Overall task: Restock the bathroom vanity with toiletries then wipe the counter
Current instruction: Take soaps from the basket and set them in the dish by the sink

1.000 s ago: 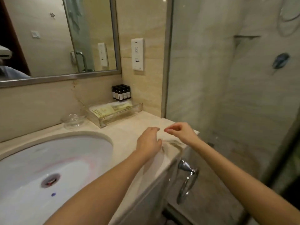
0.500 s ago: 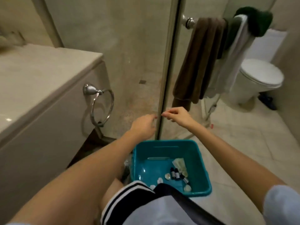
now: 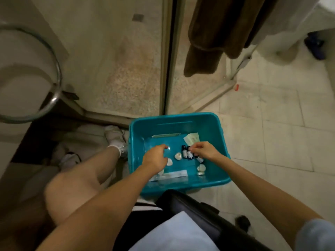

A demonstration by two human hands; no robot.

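A teal plastic bin point(image 3: 181, 126) stands on the floor in front of me. Inside lie small dark bottles point(image 3: 184, 154), round white wrapped items point(image 3: 178, 156), pale sachets point(image 3: 192, 138) and a long flat packet point(image 3: 175, 173). My right hand point(image 3: 204, 151) is down in the bin, thumb and forefinger pinching the top of one dark bottle. My left hand point(image 3: 156, 157) hovers over the bin's left half with loosely curled fingers, holding nothing, just above a white item.
The vanity cabinet side point(image 3: 16, 73) with its chrome towel ring point(image 3: 55, 87) is at the left. The glass shower door edge point(image 3: 168, 60) rises right behind the bin, with a brown towel point(image 3: 217, 33) hanging beside it. My knee and white shoe point(image 3: 116, 140) are left of the bin.
My view swung from the counter down to the floor. Both hands dropped from above the bin into it, the right one reaching the dark bottles.
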